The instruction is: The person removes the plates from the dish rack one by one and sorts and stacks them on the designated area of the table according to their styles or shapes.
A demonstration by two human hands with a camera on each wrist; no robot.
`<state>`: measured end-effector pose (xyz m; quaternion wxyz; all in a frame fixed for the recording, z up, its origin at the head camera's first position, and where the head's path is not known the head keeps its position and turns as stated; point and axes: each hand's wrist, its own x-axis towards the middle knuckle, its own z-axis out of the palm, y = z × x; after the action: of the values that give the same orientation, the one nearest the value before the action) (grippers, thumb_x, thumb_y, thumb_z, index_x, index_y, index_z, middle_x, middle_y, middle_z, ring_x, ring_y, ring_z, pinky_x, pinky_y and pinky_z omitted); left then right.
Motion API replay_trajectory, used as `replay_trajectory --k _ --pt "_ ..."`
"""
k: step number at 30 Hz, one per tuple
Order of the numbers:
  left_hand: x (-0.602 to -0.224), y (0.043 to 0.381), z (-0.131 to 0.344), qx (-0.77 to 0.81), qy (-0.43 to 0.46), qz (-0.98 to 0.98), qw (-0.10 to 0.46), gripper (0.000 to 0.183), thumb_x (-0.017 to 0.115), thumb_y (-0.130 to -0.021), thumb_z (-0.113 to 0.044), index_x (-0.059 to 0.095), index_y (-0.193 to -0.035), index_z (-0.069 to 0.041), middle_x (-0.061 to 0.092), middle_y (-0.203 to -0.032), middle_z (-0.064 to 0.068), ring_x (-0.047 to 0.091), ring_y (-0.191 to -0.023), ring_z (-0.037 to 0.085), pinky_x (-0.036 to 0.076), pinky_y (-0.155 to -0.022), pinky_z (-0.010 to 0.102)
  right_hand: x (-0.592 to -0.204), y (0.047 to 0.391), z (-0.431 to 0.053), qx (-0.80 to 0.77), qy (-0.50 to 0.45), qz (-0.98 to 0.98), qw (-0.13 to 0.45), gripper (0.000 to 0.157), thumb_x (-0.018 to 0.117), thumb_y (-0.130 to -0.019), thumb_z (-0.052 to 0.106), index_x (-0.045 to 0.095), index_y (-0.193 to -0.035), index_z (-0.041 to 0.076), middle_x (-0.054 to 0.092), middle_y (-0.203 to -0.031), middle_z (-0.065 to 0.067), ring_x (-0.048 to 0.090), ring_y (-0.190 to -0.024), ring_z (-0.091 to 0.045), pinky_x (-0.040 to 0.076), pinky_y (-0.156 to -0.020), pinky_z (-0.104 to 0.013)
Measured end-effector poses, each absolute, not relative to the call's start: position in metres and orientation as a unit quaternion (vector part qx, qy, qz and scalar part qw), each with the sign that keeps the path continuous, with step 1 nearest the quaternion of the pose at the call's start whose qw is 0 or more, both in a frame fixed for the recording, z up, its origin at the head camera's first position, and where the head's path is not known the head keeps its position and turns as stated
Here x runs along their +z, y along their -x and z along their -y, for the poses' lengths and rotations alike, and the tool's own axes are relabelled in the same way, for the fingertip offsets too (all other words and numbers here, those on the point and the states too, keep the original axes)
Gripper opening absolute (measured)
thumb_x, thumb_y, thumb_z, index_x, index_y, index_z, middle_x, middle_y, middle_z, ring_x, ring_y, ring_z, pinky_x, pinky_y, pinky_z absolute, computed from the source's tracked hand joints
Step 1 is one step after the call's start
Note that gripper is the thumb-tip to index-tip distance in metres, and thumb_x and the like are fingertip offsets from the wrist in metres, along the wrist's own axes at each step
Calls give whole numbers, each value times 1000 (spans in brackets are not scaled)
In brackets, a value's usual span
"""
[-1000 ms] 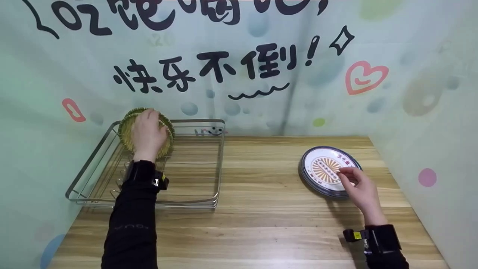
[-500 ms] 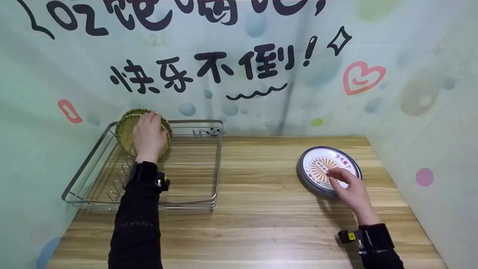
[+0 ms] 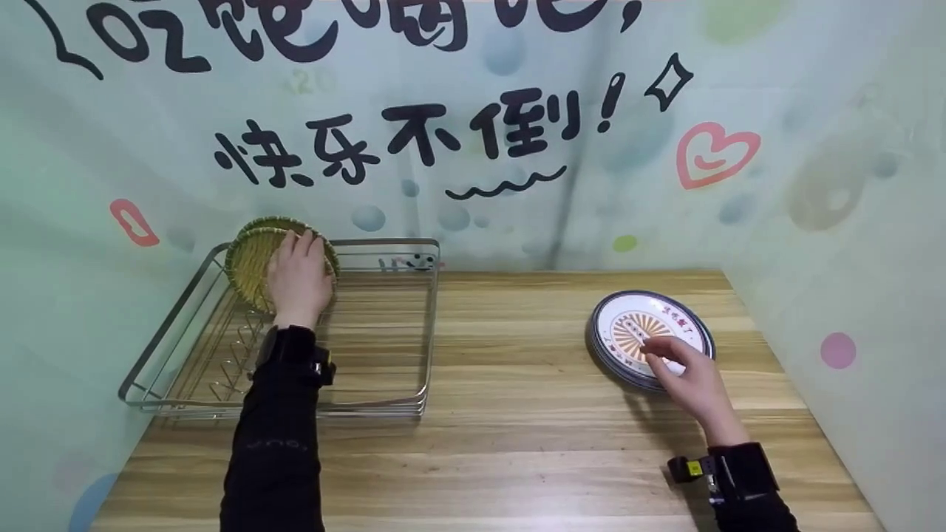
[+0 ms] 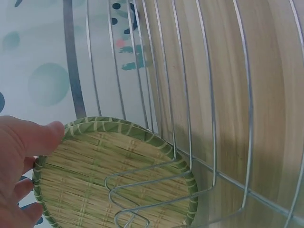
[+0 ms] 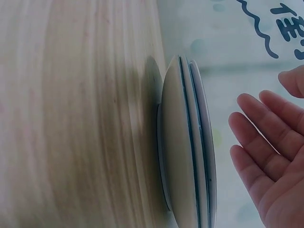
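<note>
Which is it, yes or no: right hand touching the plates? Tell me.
No, the right wrist view shows the fingers apart from the plates.

Seen from beside the tabletop [image 3: 517,451]: light-brown wood grain, streaked, beneath both grips. Woven baskets [image 3: 250,266] at the left grip [image 3: 299,281]: straw-yellow weave; green rims bound with pale stitching. Wire rack [image 3: 431,332] below the left grip: silver-grey. Top plate [image 3: 639,321] under the right grip [image 3: 691,380]: white, orange-gold sunburst, red characters, dark-blue rim. Backdrop [image 3: 665,244] beyond both grips: pale mint, black lettering, pink heart outline, blue dots. Left sleeve [image 3: 273,458] behind the left grip: black.
</note>
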<state>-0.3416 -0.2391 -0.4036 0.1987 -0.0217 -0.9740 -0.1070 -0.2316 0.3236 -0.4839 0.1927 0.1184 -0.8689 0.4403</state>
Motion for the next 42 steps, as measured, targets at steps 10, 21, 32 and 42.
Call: replay_trajectory --k 10,21,32,42 --pt "-398 344 239 -75 40 970 228 37 54 -85 17 59 -121 13 53 -130 31 33 -138 45 21 -117 54 -484 230 -323 441 -118 871 183 19 69 -89 -1 70 -108 -2 73 -102 -13 63 -94 -3 42 -89 -9" --pt "-386 340 242 -33 44 971 232 27 54 -84 18 66 -107 10 56 -121 29 44 -123 46 22 -117 53 -483 234 -318 415 -137 877 201 22 70 -88 -1 69 -110 -3 73 -103 -12 65 -98 -12 39 -91 -9" --pt "-384 338 255 -25 30 969 246 22 52 -86 15 68 -101 10 62 -112 29 50 -116 46 26 -116 52 -467 246 -297 383 -202 869 240 32 71 -86 -1 67 -117 -4 70 -116 -16 62 -110 -37 38 -101 -19" --pt "-385 338 264 -30 34 969 241 22 51 -89 18 70 -98 10 65 -102 30 55 -109 47 27 -116 50 -461 252 -278 400 -226 852 249 31 70 -86 -2 68 -116 -3 70 -116 -14 62 -110 -34 40 -101 -21"
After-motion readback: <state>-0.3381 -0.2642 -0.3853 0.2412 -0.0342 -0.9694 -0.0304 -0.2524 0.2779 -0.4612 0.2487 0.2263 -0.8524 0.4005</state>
